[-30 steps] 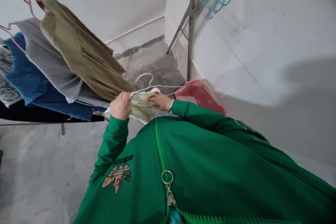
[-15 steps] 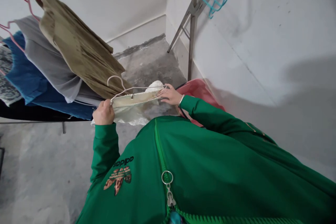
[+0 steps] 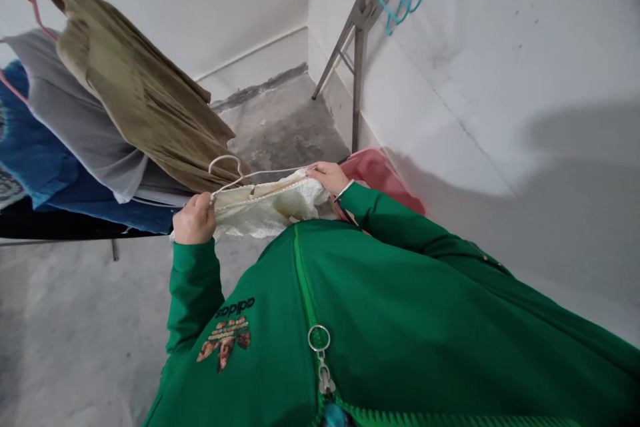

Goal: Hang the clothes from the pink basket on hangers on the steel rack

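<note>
A cream-white lacy garment hangs stretched between my two hands in front of my body. A pale wire hanger runs along its top edge, its hook rising near the left side. My left hand is closed around the hanger's left end and the cloth there. At the other end, my right hand pinches the garment's top edge against the hanger's right corner. The lower part of the garment drops out of sight behind my green jacket.
On the left, an olive garment, a grey one and a blue one hang on hangers. A pink basin stands by the right wall. Blue hangers dangle from a metal rack in the corner.
The garment's right side has been drawn up over the hanger's right end, and its white front now spreads between my hands. My right hand has turned slightly; my left keeps its hold.
</note>
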`<action>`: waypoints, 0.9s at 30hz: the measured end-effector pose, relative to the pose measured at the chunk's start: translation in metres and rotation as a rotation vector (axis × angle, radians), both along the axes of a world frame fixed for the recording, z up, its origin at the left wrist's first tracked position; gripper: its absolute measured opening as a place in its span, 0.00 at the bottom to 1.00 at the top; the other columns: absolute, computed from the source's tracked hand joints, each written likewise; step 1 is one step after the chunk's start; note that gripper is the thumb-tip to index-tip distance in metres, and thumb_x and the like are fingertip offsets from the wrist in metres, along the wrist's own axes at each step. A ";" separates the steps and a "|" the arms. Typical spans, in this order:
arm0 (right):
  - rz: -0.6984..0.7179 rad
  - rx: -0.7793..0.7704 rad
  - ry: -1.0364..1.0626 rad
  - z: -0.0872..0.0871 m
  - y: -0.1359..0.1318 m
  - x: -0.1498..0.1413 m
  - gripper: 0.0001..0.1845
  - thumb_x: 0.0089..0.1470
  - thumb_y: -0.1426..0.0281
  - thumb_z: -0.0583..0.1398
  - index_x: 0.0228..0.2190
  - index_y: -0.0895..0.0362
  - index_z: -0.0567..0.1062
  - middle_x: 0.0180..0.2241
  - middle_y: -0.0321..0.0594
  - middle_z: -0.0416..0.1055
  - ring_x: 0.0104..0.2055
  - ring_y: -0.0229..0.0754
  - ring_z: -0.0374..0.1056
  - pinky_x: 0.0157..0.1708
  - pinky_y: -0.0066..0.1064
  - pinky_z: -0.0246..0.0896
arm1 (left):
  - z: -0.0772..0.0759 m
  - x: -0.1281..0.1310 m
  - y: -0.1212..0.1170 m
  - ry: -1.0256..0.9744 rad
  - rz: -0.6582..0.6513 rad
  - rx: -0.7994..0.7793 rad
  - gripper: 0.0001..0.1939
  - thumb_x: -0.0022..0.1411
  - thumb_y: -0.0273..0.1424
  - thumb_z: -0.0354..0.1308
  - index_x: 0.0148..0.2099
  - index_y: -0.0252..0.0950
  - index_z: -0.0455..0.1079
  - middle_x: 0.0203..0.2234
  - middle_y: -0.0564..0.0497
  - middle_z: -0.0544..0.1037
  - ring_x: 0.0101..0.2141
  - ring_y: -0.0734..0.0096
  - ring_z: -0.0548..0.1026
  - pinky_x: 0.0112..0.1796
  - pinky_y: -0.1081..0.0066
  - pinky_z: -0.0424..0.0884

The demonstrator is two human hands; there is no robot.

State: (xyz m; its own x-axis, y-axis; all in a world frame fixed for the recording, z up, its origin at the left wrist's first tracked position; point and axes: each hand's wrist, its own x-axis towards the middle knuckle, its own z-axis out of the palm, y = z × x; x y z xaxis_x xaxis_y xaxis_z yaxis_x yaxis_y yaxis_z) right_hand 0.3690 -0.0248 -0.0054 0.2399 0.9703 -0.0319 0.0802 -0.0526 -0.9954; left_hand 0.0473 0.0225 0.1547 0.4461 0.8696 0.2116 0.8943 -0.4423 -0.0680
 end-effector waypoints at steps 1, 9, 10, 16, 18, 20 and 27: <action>-0.005 0.013 -0.032 0.000 0.000 0.000 0.19 0.46 0.55 0.59 0.28 0.59 0.74 0.27 0.37 0.72 0.31 0.37 0.66 0.35 0.30 0.60 | -0.001 0.001 0.001 -0.027 -0.021 0.017 0.16 0.67 0.36 0.42 0.41 0.36 0.70 0.35 0.44 0.77 0.35 0.62 0.74 0.30 0.70 0.60; 0.187 0.209 -0.571 0.002 0.001 0.027 0.15 0.54 0.58 0.56 0.31 0.57 0.71 0.28 0.40 0.74 0.34 0.43 0.69 0.53 0.47 0.55 | 0.002 0.011 -0.006 -0.070 -0.142 -0.072 0.18 0.67 0.34 0.42 0.51 0.39 0.71 0.37 0.46 0.78 0.37 0.65 0.75 0.31 0.72 0.62; 0.229 0.226 -0.652 0.003 0.001 0.031 0.14 0.55 0.59 0.56 0.32 0.57 0.70 0.29 0.40 0.75 0.37 0.44 0.69 0.57 0.50 0.49 | 0.004 0.011 -0.007 -0.023 -0.129 -0.082 0.18 0.66 0.33 0.43 0.52 0.40 0.71 0.36 0.46 0.78 0.36 0.65 0.75 0.30 0.71 0.61; 0.247 0.284 -0.847 0.009 -0.003 0.034 0.12 0.58 0.63 0.54 0.35 0.58 0.71 0.36 0.44 0.76 0.43 0.48 0.70 0.60 0.58 0.40 | 0.009 0.018 -0.010 0.165 -0.006 -0.055 0.20 0.65 0.30 0.42 0.52 0.40 0.72 0.31 0.43 0.74 0.29 0.63 0.71 0.25 0.69 0.53; 0.283 0.379 -0.843 0.012 -0.009 0.029 0.12 0.58 0.63 0.54 0.35 0.58 0.72 0.37 0.45 0.76 0.43 0.48 0.70 0.59 0.58 0.43 | 0.008 0.020 -0.010 0.120 0.050 -0.028 0.21 0.65 0.30 0.41 0.53 0.38 0.71 0.31 0.42 0.73 0.30 0.62 0.71 0.25 0.69 0.53; 0.354 0.488 -0.802 0.018 -0.018 0.023 0.12 0.60 0.63 0.53 0.38 0.58 0.72 0.37 0.45 0.76 0.42 0.47 0.70 0.57 0.56 0.49 | 0.007 0.021 -0.009 0.064 0.085 -0.003 0.22 0.66 0.30 0.40 0.54 0.37 0.70 0.31 0.41 0.72 0.30 0.62 0.70 0.25 0.68 0.54; 0.215 0.544 -0.756 0.052 -0.028 0.025 0.16 0.63 0.66 0.49 0.46 0.57 0.71 0.43 0.46 0.75 0.46 0.44 0.69 0.49 0.40 0.64 | -0.002 0.026 -0.011 -0.062 0.082 0.125 0.22 0.68 0.34 0.40 0.51 0.36 0.73 0.29 0.43 0.74 0.31 0.64 0.70 0.29 0.68 0.57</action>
